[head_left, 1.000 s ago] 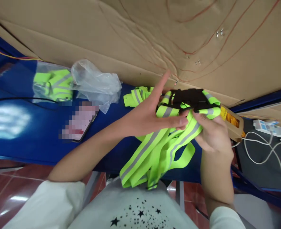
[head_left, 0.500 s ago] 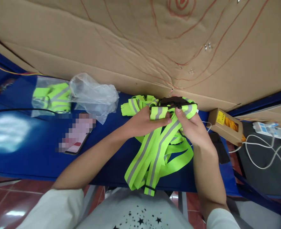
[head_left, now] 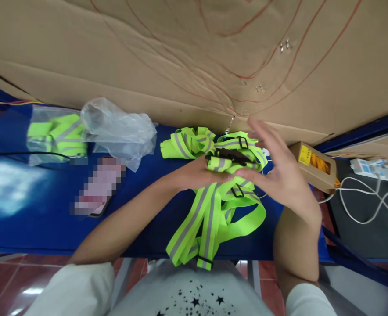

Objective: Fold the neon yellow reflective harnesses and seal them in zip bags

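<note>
While left hand [head_left: 197, 174] clasps reflective straps [head_left: 211, 215], right hand [head_left: 284, 177] splayed (near black buckle [head_left: 232, 155]).

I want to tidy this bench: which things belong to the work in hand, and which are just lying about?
In use:
- lime-yellow reflective fabric straps with black plastic buckles, in the left hand; right hand open beside them
- probably the matching bunched strap behind

Apparently lying about:
- clear plastic bag of similar straps
- crumpled translucent plastic bag
- flat rectangular phone
- brown cardboard box
</note>
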Demonstrator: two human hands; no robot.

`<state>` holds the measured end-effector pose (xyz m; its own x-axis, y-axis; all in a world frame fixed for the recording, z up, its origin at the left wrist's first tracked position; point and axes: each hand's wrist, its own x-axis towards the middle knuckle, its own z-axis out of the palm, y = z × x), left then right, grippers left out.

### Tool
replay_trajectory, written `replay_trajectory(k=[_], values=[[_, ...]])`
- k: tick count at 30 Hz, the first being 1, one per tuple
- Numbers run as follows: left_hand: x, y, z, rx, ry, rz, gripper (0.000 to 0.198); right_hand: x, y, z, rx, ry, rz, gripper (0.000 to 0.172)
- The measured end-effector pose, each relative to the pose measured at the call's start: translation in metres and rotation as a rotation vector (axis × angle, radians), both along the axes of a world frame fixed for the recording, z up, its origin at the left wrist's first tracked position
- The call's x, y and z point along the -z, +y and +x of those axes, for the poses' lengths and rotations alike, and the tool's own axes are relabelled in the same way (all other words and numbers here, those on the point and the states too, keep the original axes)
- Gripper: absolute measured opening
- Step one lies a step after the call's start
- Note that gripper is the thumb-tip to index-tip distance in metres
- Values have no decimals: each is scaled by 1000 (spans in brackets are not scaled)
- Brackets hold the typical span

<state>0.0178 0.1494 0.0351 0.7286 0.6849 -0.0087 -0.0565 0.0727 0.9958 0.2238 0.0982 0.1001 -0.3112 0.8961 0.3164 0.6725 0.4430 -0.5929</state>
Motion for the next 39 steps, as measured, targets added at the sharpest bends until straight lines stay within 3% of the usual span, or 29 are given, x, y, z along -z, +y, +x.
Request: replay_trajectory(k=[3, 6, 9, 12, 16, 22, 24, 26, 28, 31, 34, 36, 39], values=[[-2, -3, 0, 129, 41, 145, 35, -5, -9, -12, -71, -139, -66, 51], [-2, -8, 2, 121, 33, 69, 30, 0, -10, -22, 30, -64, -81, 28], [-5, -14, 4, 109, -25, -111, 40, 3, -7, -23, 191, 95, -58, 32], [-10, -17, 6, 181, -55, -218, 38, 0, -6, -20, 260, 193, -136, 33], [-12, -20, 7, 251, -69, -234, 27, -5, -4, -16, 250, 318, -218, 34], [-11, -24, 6, 226, -83, -177, 39, 7, 6, -13, 150, 523, -465, 36], [-11, -24, 4, 220, -77, -119, 34, 11, 8, -15, 128, 462, -392, 32], [-10, -22, 4, 203, -79, -65, 31, 11, 6, -17, 147, 314, -192, 21], [-8, -20, 3, 181, -99, -28, 32, 6, 2, -18, 115, 151, -63, 20], [-4, -19, 3, 113, -109, 10, 34, -1, -8, -21, -9, -29, -107, 40], [-1, -19, 3, 78, -74, -26, 25, -4, -15, -24, -4, -148, -166, 63], [-2, -20, 2, 101, -85, -118, 23, -3, -15, -25, -2, -135, -180, 58], [-7, -21, 3, 142, -166, -325, 29, -3, -12, -26, 18, 8, -212, 36]])
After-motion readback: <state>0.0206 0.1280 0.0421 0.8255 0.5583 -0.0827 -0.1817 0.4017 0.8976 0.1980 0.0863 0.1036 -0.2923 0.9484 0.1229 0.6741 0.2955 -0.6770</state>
